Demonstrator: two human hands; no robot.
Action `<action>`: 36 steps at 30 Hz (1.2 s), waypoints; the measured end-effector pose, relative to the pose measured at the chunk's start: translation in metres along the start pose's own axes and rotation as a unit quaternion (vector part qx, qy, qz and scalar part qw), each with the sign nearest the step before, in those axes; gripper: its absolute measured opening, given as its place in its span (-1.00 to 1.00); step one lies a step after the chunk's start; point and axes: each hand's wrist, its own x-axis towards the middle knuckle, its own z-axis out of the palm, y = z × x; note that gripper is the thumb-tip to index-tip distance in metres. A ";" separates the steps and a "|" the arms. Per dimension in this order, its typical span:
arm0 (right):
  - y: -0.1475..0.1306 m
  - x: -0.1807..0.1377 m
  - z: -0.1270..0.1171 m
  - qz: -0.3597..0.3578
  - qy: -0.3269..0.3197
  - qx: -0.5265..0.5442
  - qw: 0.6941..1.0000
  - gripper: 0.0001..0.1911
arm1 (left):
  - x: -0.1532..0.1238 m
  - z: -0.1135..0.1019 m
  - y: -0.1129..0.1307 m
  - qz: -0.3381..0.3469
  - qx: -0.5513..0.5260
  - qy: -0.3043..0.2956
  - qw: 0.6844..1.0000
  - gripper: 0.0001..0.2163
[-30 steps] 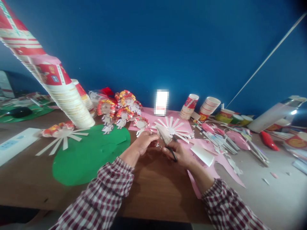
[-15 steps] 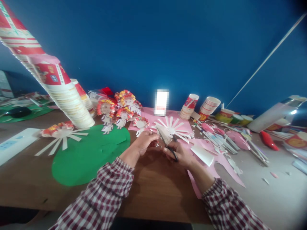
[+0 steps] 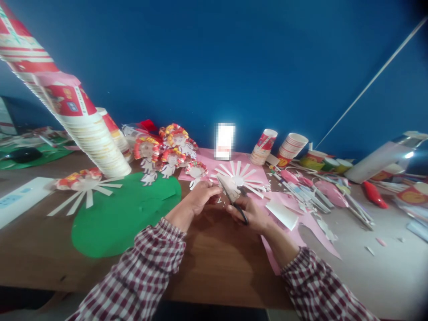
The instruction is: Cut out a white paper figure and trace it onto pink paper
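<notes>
The right hand [image 3: 252, 215] holds the scissors [image 3: 234, 203] almost unchanged as the view dips.

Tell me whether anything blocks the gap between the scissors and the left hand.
Nothing visible stands between the scissors, held in the right hand, and the left hand; they lie close beside its fingertips. Anything it holds is too small to make out. The white paper-strip fan lies beyond.
</notes>
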 end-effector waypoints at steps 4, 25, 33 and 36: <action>-0.003 0.000 0.000 -0.002 0.007 -0.017 1.000 -0.54 | -0.001 0.000 0.001 -0.005 0.004 0.005 1.000 -0.83; 0.001 0.000 0.002 0.011 0.017 -0.023 1.000 -0.57 | 0.001 0.002 0.001 -0.044 -0.050 0.013 0.998 -0.86; 0.003 0.000 0.001 0.020 0.002 0.013 1.000 -0.55 | 0.002 0.001 -0.006 -0.027 -0.047 -0.016 0.998 -0.84; 0.002 0.000 0.001 0.025 0.003 0.007 1.000 -0.55 | 0.002 0.002 -0.006 -0.021 -0.041 -0.015 0.999 -0.85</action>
